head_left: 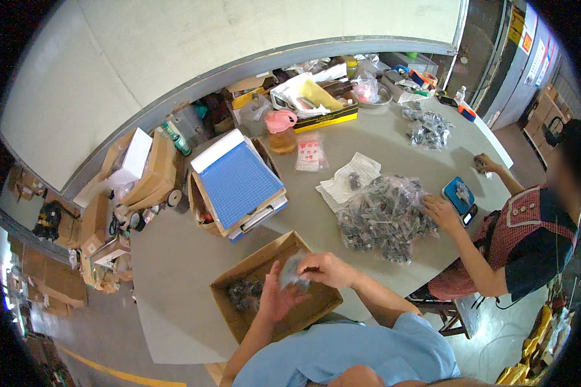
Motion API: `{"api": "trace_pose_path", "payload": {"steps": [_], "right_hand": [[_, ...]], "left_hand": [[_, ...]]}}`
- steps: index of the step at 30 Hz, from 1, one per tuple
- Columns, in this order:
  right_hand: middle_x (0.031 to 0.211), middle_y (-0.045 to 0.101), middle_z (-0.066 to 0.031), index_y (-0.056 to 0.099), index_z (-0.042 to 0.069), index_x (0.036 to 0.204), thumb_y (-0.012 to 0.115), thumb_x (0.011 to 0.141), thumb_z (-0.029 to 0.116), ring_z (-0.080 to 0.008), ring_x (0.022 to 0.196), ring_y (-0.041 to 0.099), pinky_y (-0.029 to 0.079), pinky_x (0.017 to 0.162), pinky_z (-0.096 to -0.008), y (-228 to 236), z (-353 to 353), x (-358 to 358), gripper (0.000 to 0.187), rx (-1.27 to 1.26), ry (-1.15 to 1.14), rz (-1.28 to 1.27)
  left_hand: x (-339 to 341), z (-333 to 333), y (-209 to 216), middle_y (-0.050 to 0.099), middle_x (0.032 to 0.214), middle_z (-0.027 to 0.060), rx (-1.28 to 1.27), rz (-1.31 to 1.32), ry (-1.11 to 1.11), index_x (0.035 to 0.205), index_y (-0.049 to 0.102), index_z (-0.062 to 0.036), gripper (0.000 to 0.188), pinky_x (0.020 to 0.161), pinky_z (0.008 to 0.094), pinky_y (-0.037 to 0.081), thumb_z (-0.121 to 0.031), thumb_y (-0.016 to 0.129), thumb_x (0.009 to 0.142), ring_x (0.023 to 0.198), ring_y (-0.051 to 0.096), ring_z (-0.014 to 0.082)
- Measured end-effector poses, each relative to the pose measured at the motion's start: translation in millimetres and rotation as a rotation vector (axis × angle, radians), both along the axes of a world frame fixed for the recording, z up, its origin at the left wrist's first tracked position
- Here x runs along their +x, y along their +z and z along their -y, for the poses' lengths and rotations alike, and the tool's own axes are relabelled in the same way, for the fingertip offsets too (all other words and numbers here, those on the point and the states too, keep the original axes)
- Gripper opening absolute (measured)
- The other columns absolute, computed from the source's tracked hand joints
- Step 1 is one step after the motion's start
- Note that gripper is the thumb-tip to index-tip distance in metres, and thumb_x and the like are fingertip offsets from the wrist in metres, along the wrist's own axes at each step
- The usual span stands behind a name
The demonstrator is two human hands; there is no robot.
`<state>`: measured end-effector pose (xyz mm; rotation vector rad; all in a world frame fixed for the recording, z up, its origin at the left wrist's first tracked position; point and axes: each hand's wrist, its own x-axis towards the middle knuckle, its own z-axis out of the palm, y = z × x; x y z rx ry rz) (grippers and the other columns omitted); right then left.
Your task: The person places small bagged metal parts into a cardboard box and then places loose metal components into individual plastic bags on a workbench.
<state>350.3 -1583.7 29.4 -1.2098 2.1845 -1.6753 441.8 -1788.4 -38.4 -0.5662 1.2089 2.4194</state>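
Observation:
A small clear plastic bag [292,272] with greyish contents is pinched in the fingers of my right hand [329,269]. My left hand [279,300] is beside it, palm turned up and fingers spread; whether it touches the bag I cannot tell. Both hands are above an open cardboard box [235,326] at the table's near edge. Inside the box, on its left side, lies a cluster of small dark bagged pieces [244,295]. To the right of the box is a big heap of clear bags [388,222] filled with dark parts.
A co-worker [529,226] sits at the right, one hand by the heap and one on a small bag. A blue scale [457,195] stands between us. Left of the heap are a blue clipboard [242,184], a pink-lidded jar [281,132] and printed bags [311,153].

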Motion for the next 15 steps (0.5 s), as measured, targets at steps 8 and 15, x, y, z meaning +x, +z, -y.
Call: {"api": "trace_pose_path", "payload": {"steps": [8,15], "right_hand": [[0.120,0.048,-0.0179,0.061,0.011,0.106,0.068,0.078,0.029,-0.0359,0.106,0.049,0.046,0.081,-0.0445,-104,-55,-100,0.034,0.903,-1.016,-0.101],[0.094,0.061,-0.0144,0.065,0.005,0.086,0.066,0.077,0.024,-0.0334,0.086,0.057,0.047,0.073,-0.0404,-179,-95,-136,0.020,0.816,-1.036,0.001]], "left_hand": [[30,31,-50,0.049,0.122,0.0154,-0.981,-0.292,-0.226,0.123,0.051,-0.0107,0.051,0.094,0.0473,0.039,-0.030,0.067,0.078,0.112,0.046,0.0315],[44,11,-6,0.039,0.133,0.0149,-1.838,-0.392,-0.535,0.116,0.058,-0.0169,0.049,0.095,0.0555,0.032,-0.034,0.071,0.072,0.121,0.034,0.0377]]}}
